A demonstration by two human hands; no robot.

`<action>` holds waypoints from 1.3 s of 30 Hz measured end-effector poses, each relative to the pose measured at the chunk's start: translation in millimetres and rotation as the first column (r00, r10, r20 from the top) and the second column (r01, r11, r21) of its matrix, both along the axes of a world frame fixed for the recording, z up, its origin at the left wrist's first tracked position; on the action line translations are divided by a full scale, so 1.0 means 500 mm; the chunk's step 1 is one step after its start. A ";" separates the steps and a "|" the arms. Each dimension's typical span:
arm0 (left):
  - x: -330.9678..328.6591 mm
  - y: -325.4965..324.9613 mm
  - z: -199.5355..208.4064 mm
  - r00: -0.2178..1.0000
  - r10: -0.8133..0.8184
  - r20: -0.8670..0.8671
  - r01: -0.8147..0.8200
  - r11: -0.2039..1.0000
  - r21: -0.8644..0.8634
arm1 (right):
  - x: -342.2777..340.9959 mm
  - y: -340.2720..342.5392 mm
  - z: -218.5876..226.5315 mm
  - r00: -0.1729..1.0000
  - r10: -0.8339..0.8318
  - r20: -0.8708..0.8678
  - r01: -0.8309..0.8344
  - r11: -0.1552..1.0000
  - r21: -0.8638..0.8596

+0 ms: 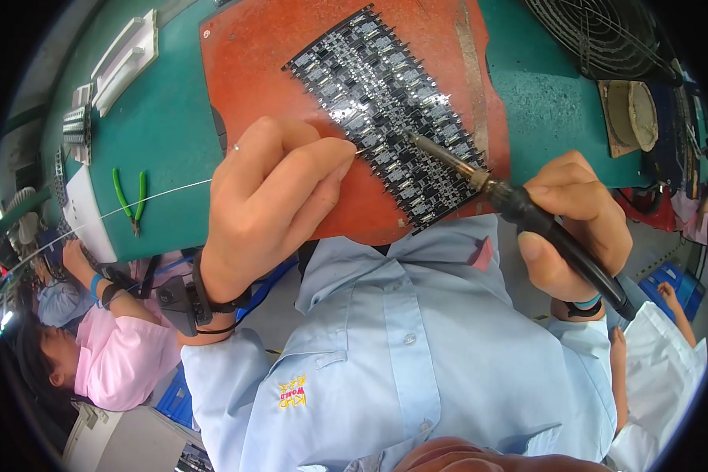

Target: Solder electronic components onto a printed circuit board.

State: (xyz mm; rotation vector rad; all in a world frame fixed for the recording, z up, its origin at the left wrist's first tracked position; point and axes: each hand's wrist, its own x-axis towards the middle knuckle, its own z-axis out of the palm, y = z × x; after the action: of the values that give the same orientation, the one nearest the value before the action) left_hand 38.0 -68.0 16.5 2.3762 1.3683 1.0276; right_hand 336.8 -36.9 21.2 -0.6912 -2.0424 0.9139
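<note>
My right hand (pixel 578 224) is closed round the black handle of a soldering iron (pixel 519 206), whose metal tip points left onto a panel of small circuit boards (pixel 354 75). Between the fingertips of my left hand (pixel 279 185) a thin solder wire (pixel 173 190) is pinched. The wire's short end reaches the left edge of the panel, and its long end runs off to the left. The dark panel lies slanted on an orange-red mat (pixel 267 47), crowded with silvery parts. Whether the iron's tip touches a joint is too small to tell.
Green-handled cutters (pixel 130 200) lie on the green table (pixel 165 118) at the left, near a white plate (pixel 88 208) and white trays (pixel 126 59). A fan with a wire guard (pixel 598 31) stands far right, beside a round tan block (pixel 633 114). Co-workers sit on both sides.
</note>
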 end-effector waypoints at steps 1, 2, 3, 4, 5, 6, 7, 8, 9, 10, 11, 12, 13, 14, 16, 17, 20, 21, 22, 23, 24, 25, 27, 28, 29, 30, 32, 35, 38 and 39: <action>-0.001 0.000 -0.001 1.000 -0.020 -0.016 0.020 1.000 0.013 | 0.002 -0.001 -0.001 1.000 0.000 -0.001 0.000 1.000 0.001; 0.001 -0.001 -0.001 1.000 -0.019 -0.017 0.020 1.000 0.013 | 0.007 -0.001 -0.003 0.999 -0.010 -0.041 0.010 1.000 0.008; 0.005 -0.002 0.001 1.000 -0.023 0.006 0.023 1.000 -0.014 | 0.013 -0.003 -0.002 0.997 -0.020 -0.079 0.022 1.000 0.015; 0.010 -0.003 0.003 0.999 -0.026 0.028 0.027 0.999 -0.041 | 0.017 -0.004 -0.001 0.993 -0.031 -0.118 0.033 0.999 0.022; 0.014 -0.004 0.005 0.998 -0.029 0.051 0.032 0.997 -0.069 | 0.018 -0.006 -0.001 0.993 -0.031 -0.117 0.034 0.999 0.022; 0.017 -0.003 0.007 0.998 -0.030 0.051 0.033 0.997 -0.069 | 0.018 -0.008 -0.004 0.994 -0.029 -0.105 0.032 0.999 0.027; 0.020 -0.002 0.009 0.998 -0.047 0.042 0.051 0.995 -0.081 | 0.018 -0.011 -0.006 0.995 -0.027 -0.093 0.030 0.999 0.033; 0.023 -0.001 0.011 0.998 -0.063 0.031 0.066 0.993 -0.095 | 0.018 -0.013 -0.009 0.996 -0.024 -0.083 0.027 0.999 0.038; 0.025 -0.001 0.011 0.997 -0.080 0.021 0.081 0.991 -0.108 | 0.018 -0.014 -0.010 0.996 -0.023 -0.083 0.027 0.999 0.038; 0.027 0.000 0.011 0.997 -0.079 0.020 0.081 0.991 -0.109 | 0.018 -0.015 -0.011 0.997 -0.017 -0.069 0.020 0.999 0.036; 0.030 0.001 0.009 0.996 -0.085 0.019 0.087 0.991 -0.098 | 0.019 -0.016 -0.012 0.998 -0.011 -0.055 0.013 0.999 0.035; 0.032 0.002 0.008 0.996 -0.091 0.018 0.092 0.992 -0.087 | 0.019 -0.016 -0.013 0.999 -0.005 -0.041 0.006 0.999 0.033; 0.033 0.004 0.006 0.995 -0.098 0.017 0.099 0.992 -0.077 | 0.019 -0.016 -0.013 0.999 -0.006 -0.042 0.008 0.999 0.032; 0.034 0.005 0.005 0.995 -0.100 0.017 0.101 0.992 -0.078 | 0.019 -0.016 -0.013 0.999 0.000 -0.040 0.000 1.000 0.022; 0.036 0.007 0.003 0.996 -0.093 0.013 0.094 0.993 -0.066 | 0.018 -0.014 -0.013 0.999 0.015 -0.038 -0.015 1.000 0.002; 0.036 0.008 0.002 0.996 -0.089 0.011 0.090 0.994 -0.060 | 0.018 -0.013 -0.013 0.999 0.014 -0.040 -0.014 1.000 0.001; 0.041 0.011 -0.004 0.996 -0.084 0.021 0.085 0.996 -0.041 | 0.017 -0.013 -0.015 0.999 0.028 -0.043 -0.028 1.000 0.004; 0.043 0.012 -0.006 0.996 -0.082 0.026 0.083 0.996 -0.031 | 0.016 -0.013 -0.015 0.999 0.028 -0.042 -0.027 1.000 0.004; 0.043 0.013 -0.008 0.996 -0.083 0.027 0.083 0.996 -0.031 | 0.016 -0.013 -0.014 0.999 0.032 -0.037 -0.031 0.999 0.005; 0.044 0.016 -0.011 0.996 -0.090 0.027 0.091 0.995 -0.034 | 0.016 -0.012 -0.014 0.999 0.037 -0.033 -0.037 0.999 0.005; 0.044 0.019 -0.014 0.995 -0.098 0.027 0.099 0.994 -0.036 | 0.016 -0.011 -0.014 0.999 0.042 -0.029 -0.042 0.999 0.004; 0.044 0.021 -0.016 0.994 -0.106 0.028 0.107 0.993 -0.038 | 0.015 -0.009 -0.014 0.999 0.043 -0.030 -0.043 0.999 0.003; 0.045 0.025 -0.021 0.994 -0.106 0.018 0.106 0.994 -0.031 | 0.015 -0.008 -0.014 0.999 0.047 -0.023 -0.047 0.999 0.005; 0.045 0.026 -0.023 0.994 -0.106 0.009 0.106 0.994 -0.020 | 0.014 -0.008 -0.013 0.999 0.049 -0.018 -0.048 0.999 0.008; 0.045 0.027 -0.024 0.994 -0.107 0.000 0.107 0.994 -0.009 | 0.015 -0.008 -0.012 0.999 0.048 -0.018 -0.048 0.999 0.008; 0.044 0.030 -0.025 0.994 -0.107 0.001 0.107 0.994 -0.008 | 0.015 -0.008 -0.012 0.998 0.053 -0.013 -0.053 0.999 0.009; 0.043 0.038 -0.024 0.992 -0.116 -0.056 0.117 0.993 0.024 | 0.016 -0.007 -0.010 0.998 0.065 -0.004 -0.065 0.998 0.012; 0.046 0.041 -0.020 0.989 -0.116 -0.089 0.120 0.992 0.033 | 0.015 -0.010 -0.004 0.998 0.059 0.004 -0.059 0.998 0.001; 0.050 0.042 -0.013 0.989 -0.114 -0.098 0.116 0.993 0.020 | 0.012 -0.012 0.005 0.998 0.059 0.020 -0.059 0.998 0.000; 0.051 0.040 -0.006 0.987 -0.117 -0.113 0.114 0.993 -0.026 | 0.010 -0.011 0.009 0.998 0.059 0.033 -0.059 0.998 0.006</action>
State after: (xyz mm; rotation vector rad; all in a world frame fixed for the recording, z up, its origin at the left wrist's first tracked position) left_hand 63.3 -47.9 13.3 2.5022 1.2532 0.8559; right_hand 341.9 -42.6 25.4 -0.6488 -2.1040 0.9345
